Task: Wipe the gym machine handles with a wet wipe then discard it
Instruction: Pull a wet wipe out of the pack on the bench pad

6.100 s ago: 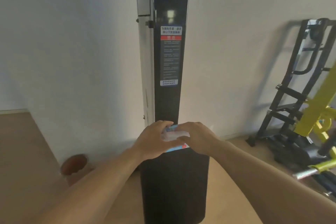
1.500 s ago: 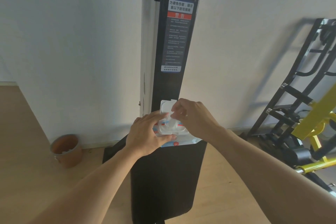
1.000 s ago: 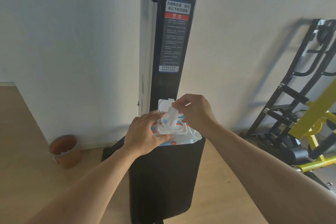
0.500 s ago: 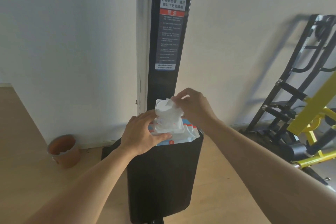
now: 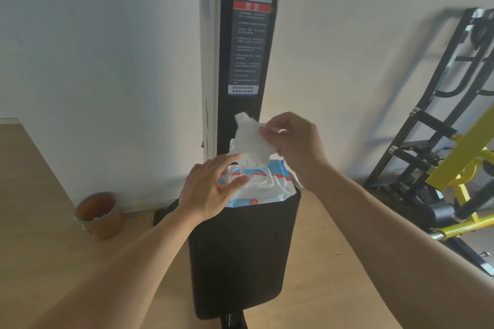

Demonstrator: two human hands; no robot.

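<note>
A blue and white wet wipe pack [image 5: 270,189] lies on the far end of a black padded seat [image 5: 240,254], its white flip lid standing open. My left hand [image 5: 211,189] rests flat on the pack with fingers spread, pressing it down. My right hand [image 5: 291,144] pinches a white wet wipe [image 5: 250,141] that is drawn up out of the opening; its lower end still reaches the pack. Behind the seat rises the machine's black upright column [image 5: 248,43] with a warning label. No machine handles show in this view.
A terracotta pot [image 5: 97,215] with white bits inside stands on the wooden floor by the white wall at left. A black and yellow gym machine frame [image 5: 438,157] fills the right side.
My right hand has pulled the wipe higher out of the pack over the last second. My left hand has stayed on the pack. Six seconds ago both hands held the shut pack.
</note>
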